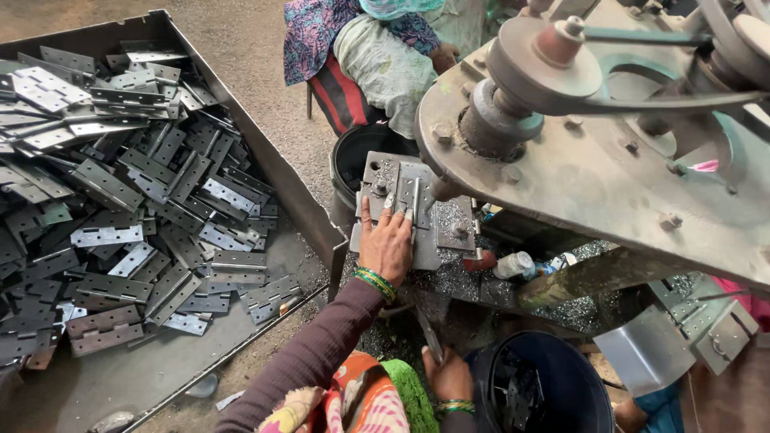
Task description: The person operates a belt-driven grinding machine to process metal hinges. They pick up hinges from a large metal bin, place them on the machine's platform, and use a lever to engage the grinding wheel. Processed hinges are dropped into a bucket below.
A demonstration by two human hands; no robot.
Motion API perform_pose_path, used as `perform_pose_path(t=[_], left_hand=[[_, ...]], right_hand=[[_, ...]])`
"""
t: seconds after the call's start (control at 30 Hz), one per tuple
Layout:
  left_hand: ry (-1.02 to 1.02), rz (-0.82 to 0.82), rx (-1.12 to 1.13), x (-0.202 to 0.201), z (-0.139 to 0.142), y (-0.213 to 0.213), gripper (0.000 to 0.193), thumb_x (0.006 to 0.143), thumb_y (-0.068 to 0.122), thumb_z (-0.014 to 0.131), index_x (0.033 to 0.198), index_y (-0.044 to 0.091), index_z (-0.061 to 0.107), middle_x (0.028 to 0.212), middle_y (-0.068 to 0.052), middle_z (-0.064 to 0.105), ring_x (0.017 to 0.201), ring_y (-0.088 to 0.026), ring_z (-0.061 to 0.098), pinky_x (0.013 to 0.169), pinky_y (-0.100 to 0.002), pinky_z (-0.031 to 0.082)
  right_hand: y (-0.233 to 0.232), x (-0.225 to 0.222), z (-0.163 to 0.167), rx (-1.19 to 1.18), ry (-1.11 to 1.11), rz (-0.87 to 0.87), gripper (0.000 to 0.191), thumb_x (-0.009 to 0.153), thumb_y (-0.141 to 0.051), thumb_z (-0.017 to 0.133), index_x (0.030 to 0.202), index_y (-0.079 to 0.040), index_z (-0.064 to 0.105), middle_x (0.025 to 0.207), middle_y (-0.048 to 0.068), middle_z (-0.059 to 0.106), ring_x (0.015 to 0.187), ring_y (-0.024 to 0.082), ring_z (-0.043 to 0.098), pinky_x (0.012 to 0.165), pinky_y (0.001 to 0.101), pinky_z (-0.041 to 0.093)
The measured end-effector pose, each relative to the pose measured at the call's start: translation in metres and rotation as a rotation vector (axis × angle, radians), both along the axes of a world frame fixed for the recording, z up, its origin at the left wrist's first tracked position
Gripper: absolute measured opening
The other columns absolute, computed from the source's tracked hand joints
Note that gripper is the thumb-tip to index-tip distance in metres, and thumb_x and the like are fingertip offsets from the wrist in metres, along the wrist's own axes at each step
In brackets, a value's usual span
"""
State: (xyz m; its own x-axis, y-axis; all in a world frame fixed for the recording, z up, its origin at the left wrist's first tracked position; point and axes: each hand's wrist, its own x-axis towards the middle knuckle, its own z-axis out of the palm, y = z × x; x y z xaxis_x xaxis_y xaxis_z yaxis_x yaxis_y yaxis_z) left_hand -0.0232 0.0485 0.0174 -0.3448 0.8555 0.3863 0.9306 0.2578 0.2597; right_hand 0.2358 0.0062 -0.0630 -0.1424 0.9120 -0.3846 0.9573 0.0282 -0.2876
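My left hand (387,243), in a dark purple sleeve with green bangles, lies on the grey die plate (377,172) of a press. Its fingertips pinch a narrow metal hinge piece (415,195) standing on that plate. My right hand (449,377) is low, next to the rim of a dark bucket (577,361). It grips a flat metal piece (429,335) that points up and to the left. Metal shavings (449,281) cover the bed around the plate.
A large steel tray (265,152) on the left holds several loose hinges (136,200). The press's rusty body and flywheel (545,60) overhang the right. Another person in patterned clothes (377,56) sits beyond a black bucket (346,160). A small plastic bottle (515,264) lies under the press.
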Motion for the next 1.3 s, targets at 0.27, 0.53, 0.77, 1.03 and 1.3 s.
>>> perform_pose_path(t=[0.27, 0.53, 0.77, 1.03, 1.3], left_hand=[[-0.048, -0.029, 0.070, -0.008, 0.000, 0.007, 0.014, 0.090, 0.007, 0.059, 0.101, 0.006, 0.068, 0.104, -0.006, 0.069, 0.121, -0.027, 0.062, 0.128, -0.064, 0.000], [0.011, 0.014, 0.191, -0.012, 0.002, 0.021, 0.009, 0.082, 0.007, 0.059, 0.086, 0.009, 0.067, 0.100, -0.005, 0.069, 0.119, -0.027, 0.062, 0.125, -0.063, -0.003], [-0.071, -0.014, 0.056, -0.008, 0.005, 0.016, 0.008, 0.084, 0.006, 0.059, 0.084, 0.009, 0.067, 0.093, -0.006, 0.067, 0.120, -0.028, 0.060, 0.124, -0.064, -0.006], [-0.016, -0.001, 0.066, -0.012, -0.007, 0.032, 0.012, 0.087, 0.003, 0.059, 0.088, 0.011, 0.068, 0.097, -0.005, 0.067, 0.118, -0.024, 0.062, 0.125, -0.064, -0.006], [-0.048, 0.030, 0.044, -0.012, 0.008, 0.036, 0.012, 0.088, 0.005, 0.057, 0.087, 0.010, 0.068, 0.094, -0.005, 0.065, 0.116, -0.023, 0.062, 0.126, -0.064, -0.003]], right_hand=[[0.010, 0.012, -0.038, 0.054, 0.017, 0.019, 0.053, 0.084, -0.062, 0.066, 0.097, -0.012, 0.077, 0.090, 0.025, 0.073, 0.091, 0.046, 0.069, 0.079, 0.0528, 0.056], [0.010, -0.004, 0.048, -0.050, -0.150, 0.005, 0.055, 0.083, -0.063, 0.059, 0.099, -0.014, 0.078, 0.092, 0.021, 0.077, 0.094, 0.044, 0.072, 0.082, 0.0534, 0.057], [0.001, 0.003, 0.004, -0.107, -0.209, -0.075, 0.071, 0.085, -0.074, 0.060, 0.096, -0.005, 0.078, 0.091, 0.025, 0.076, 0.093, 0.044, 0.073, 0.084, 0.0516, 0.057], [0.020, -0.006, 0.072, -0.031, -0.065, 0.137, 0.050, 0.087, -0.061, 0.064, 0.089, -0.011, 0.071, 0.081, 0.019, 0.074, 0.085, 0.044, 0.070, 0.070, 0.0525, 0.054], [-0.004, -0.009, 0.012, -0.085, -0.036, -0.078, 0.041, 0.091, -0.055, 0.058, 0.103, -0.017, 0.071, 0.076, 0.013, 0.076, 0.072, 0.035, 0.079, 0.068, 0.0473, 0.059]])
